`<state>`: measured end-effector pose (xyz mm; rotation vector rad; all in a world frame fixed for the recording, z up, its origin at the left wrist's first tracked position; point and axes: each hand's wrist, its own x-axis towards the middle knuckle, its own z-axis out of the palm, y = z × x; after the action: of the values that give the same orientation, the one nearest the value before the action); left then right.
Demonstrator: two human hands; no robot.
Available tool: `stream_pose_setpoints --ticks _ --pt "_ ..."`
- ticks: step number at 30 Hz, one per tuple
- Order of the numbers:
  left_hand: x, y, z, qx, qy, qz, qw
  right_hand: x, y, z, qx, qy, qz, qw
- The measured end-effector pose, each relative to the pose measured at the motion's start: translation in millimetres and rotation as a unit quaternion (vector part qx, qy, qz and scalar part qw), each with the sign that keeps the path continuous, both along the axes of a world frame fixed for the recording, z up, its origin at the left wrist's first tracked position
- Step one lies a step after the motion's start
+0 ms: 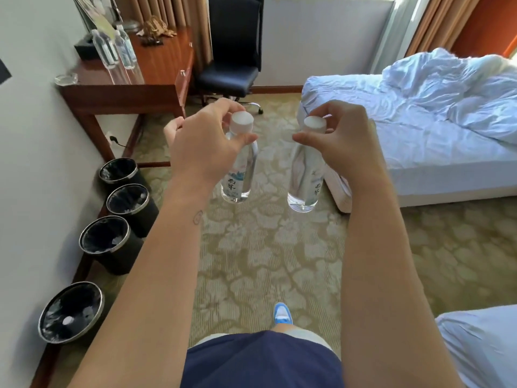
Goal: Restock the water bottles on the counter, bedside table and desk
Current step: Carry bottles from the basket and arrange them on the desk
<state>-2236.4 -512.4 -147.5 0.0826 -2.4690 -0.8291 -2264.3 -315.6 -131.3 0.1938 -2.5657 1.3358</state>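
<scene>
My left hand (204,141) pinches a clear water bottle (239,175) by its neck, just under the white cap. In the same way my right hand (344,141) holds a second clear water bottle (306,180). Both bottles hang upright in the air above the patterned carpet. At the far left stands a wooden desk (156,65), and two more water bottles (114,49) stand on it near the wall.
Several black bins (120,170) line the left wall below the desk. A black office chair (232,60) stands beside the desk. An unmade white bed (419,130) fills the right side, and another bed corner (481,345) shows at lower right.
</scene>
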Motion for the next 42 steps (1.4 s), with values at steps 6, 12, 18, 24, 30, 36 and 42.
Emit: stream_pose_setpoints --ticks 6,12,18,24,30,36,42 --pt "-96 27 6 -0.067 -0.003 0.025 0.997 -105 25 21 0.062 0.015 0.013 0.998" --pt "-170 46 0 -0.093 -0.01 0.057 0.994 -187 45 22 0.1 0.01 0.026 0.995" --pt "-242 44 -4 -0.117 -0.027 0.069 0.99 -263 42 17 0.08 -0.009 0.04 0.996" --pt "-324 15 -9 -0.126 -0.036 0.071 0.989 -349 12 14 0.075 -0.009 0.067 0.995" --pt "-428 -31 6 -0.148 -0.034 0.074 0.986 -458 -39 23 0.076 0.007 0.084 0.994" --pt "-515 -80 23 -0.186 -0.002 0.098 0.978 -548 -86 29 0.037 0.022 0.093 0.995" --pt "-579 -117 13 -0.149 -0.013 0.117 0.982 -620 -120 17 0.011 0.014 0.096 0.995"
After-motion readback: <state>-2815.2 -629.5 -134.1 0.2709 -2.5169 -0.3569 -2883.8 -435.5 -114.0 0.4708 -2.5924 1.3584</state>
